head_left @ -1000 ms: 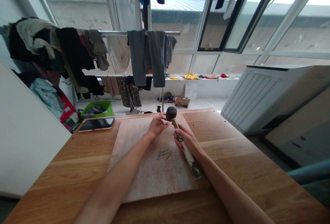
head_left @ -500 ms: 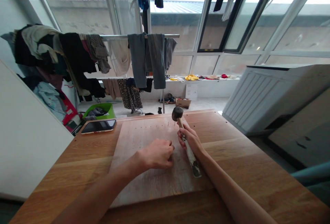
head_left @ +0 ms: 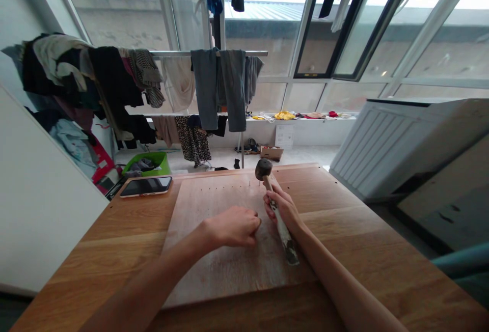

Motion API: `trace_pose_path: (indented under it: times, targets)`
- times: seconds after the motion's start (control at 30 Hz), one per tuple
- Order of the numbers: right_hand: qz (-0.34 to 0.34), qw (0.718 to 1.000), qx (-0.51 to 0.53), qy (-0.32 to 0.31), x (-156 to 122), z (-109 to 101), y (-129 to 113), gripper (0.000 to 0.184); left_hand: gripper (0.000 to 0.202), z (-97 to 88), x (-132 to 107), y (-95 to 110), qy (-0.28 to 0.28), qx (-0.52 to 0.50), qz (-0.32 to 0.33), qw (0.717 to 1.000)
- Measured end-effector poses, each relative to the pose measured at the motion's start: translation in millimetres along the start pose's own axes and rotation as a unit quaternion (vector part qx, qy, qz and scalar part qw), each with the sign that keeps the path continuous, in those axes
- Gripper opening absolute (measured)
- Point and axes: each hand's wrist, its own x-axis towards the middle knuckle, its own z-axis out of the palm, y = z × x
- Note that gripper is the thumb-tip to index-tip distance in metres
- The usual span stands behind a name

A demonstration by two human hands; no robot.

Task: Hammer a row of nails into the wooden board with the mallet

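My right hand [head_left: 280, 204] grips a hammer [head_left: 283, 235] by its worn, paint-chipped handle, the dark rounded head raised at the far end. My left hand [head_left: 237, 226] is closed over the middle of a pale wooden board [head_left: 206, 271], fingers curled under; what they may hold is hidden. Near the board's far edge runs a row of small dark dots, several of them, and thin nails [head_left: 249, 183] stand upright close to the hammer head. The board lies flat on a wooden table [head_left: 362, 250].
A smartphone [head_left: 146, 186] lies at the table's far left corner. Behind stand a drying rack [head_left: 175, 54] hung with clothes and a green basket [head_left: 158, 161] with cloth in it. A white ribbed appliance [head_left: 367, 143] is at the right, a white panel [head_left: 42, 194] at the left.
My left hand has shifted slightly right and away from me over the board, its fingers still curled. My right hand and the hammer are nearly still.
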Motion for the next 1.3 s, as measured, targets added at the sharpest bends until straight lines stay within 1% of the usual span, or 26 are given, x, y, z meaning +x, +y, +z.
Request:
trace_pose_path:
  times: [0.07,0.1,0.17,0.2,0.27,0.3,0.37,0.47,0.53,0.67,0.77,0.87,0.97,1.13,1.2,1.3]
  targets:
    - [0.002,1.000,0.000,0.001,-0.4,1.0,-1.5,0.028,0.004,-2.5,2.1,-17.2,0.019,-0.106,0.012,0.994]
    - [0.005,1.000,0.001,0.002,-0.7,1.6,-2.3,0.029,0.003,-3.3,3.7,-28.1,0.041,-0.156,0.003,0.987]
    - [0.008,1.000,0.002,0.002,-1.2,2.5,-3.3,0.030,0.004,-3.0,8.0,-52.2,0.111,-0.221,-0.041,0.968]
    - [0.008,1.000,0.002,0.002,-1.4,2.7,-3.5,0.030,0.006,-1.6,10.4,-64.1,0.155,-0.235,-0.072,0.957]
    - [0.005,1.000,0.000,0.000,-1.6,2.6,-3.2,0.030,0.012,3.7,14.8,-84.4,0.238,-0.231,-0.133,0.934]
    - [0.004,1.000,-0.001,0.000,-1.7,2.4,-2.8,0.030,0.014,7.3,16.6,-92.0,0.270,-0.216,-0.156,0.925]
    - [0.005,1.000,-0.004,0.000,-1.6,1.9,-2.2,0.031,0.013,15.0,19.2,-101.1,0.300,-0.172,-0.180,0.921]
    - [0.010,1.000,-0.005,0.001,-1.5,1.6,-1.6,0.036,0.012,23.2,21.7,-103.6,0.290,-0.105,-0.182,0.934]
    - [0.011,1.000,-0.004,0.000,-1.5,1.4,-1.3,0.036,0.013,24.6,23.8,-101.7,0.282,-0.077,-0.183,0.939]
    - [0.003,1.000,-0.019,-0.009,-2.1,-0.2,0.4,0.030,0.016,20.7,28.9,-97.0,0.268,-0.054,-0.200,0.941]
    - [0.000,0.999,-0.030,-0.010,-2.4,-1.3,1.8,0.032,0.018,18.1,30.2,-94.4,0.245,-0.036,-0.220,0.944]
    - [0.003,1.000,-0.029,-0.007,-2.5,-0.8,2.0,0.035,0.016,16.7,28.3,-92.7,0.232,-0.014,-0.222,0.947]
    - [0.010,1.000,-0.021,-0.004,-2.8,0.7,0.7,0.037,0.018,11.1,26.6,-91.3,0.208,0.007,-0.202,0.957]
    - [0.016,1.000,-0.019,-0.003,-2.6,1.9,-0.9,0.038,0.005,-8.5,31.9,-89.4,0.131,0.027,-0.182,0.974]
    - [0.017,1.000,-0.016,-0.001,-2.0,1.6,-0.4,0.039,0.005,-13.8,35.1,-89.9,0.106,0.026,-0.183,0.977]
    - [0.011,1.000,-0.015,-0.003,-0.9,0.8,0.7,0.038,0.005,-15.8,37.1,-92.1,0.103,0.017,-0.188,0.977]
